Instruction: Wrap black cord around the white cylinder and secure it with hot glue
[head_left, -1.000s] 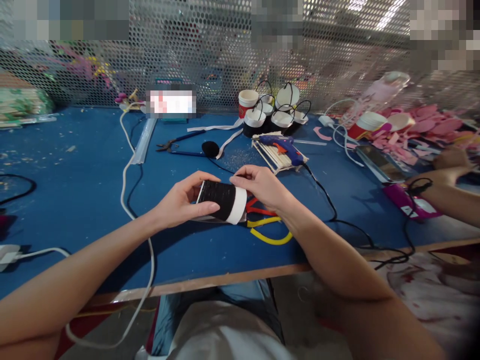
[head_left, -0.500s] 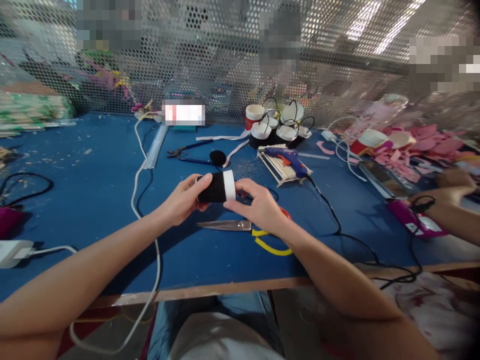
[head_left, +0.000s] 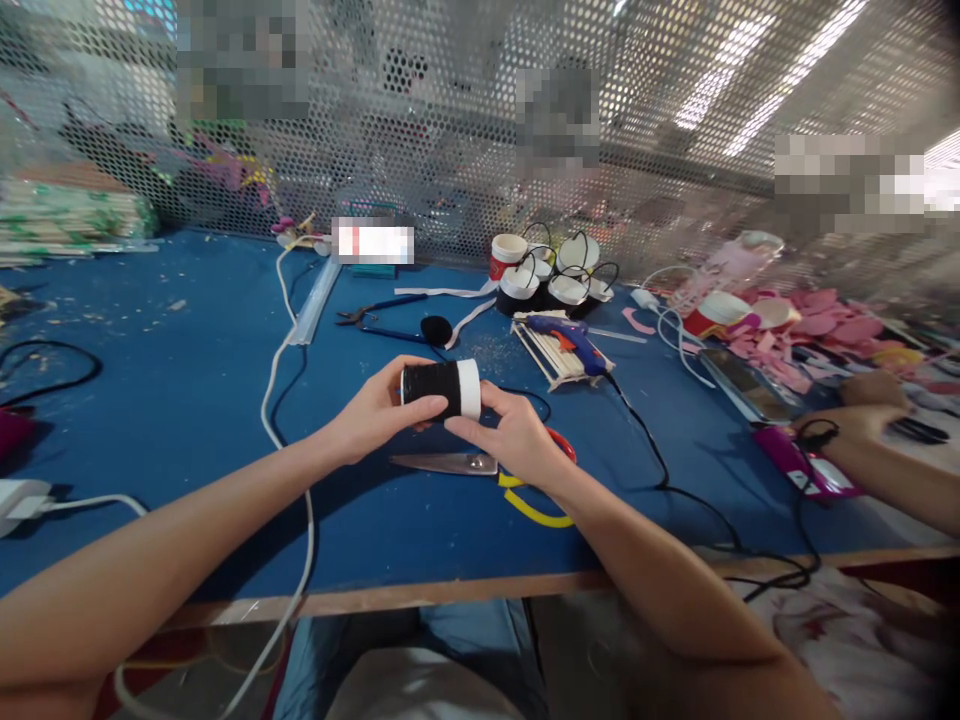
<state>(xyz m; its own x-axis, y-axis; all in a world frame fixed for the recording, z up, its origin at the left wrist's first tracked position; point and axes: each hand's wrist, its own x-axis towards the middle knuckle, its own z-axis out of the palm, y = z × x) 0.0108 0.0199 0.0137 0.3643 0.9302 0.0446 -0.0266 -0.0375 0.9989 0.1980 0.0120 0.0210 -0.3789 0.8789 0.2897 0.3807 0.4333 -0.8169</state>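
Observation:
A small paper cup (head_left: 441,382), wrapped in black with a white band at its right end, lies sideways between my hands above the table. My left hand (head_left: 397,402) is closed round its black part, thumb along the lower front. At the white end, my right hand (head_left: 510,425) grips the rim with thumb and fingers. Scissors (head_left: 457,464) with a red and yellow handle lie just below, partly hidden by my right wrist. Beyond the cup are a black round piece (head_left: 436,330), pliers (head_left: 382,312) and a white strip (head_left: 474,318).
A blue glue gun (head_left: 566,338) rests on a stick rack, its black cord trailing right. Several handled cups (head_left: 521,282) stand behind it. A white cable (head_left: 271,400) crosses the left side. At right are a phone (head_left: 742,385), pink pieces (head_left: 832,325) and another person's hand (head_left: 855,425).
The cup has turned in my hands, and my left thumb has moved from its upper side to its lower front. The camera view has shifted slightly.

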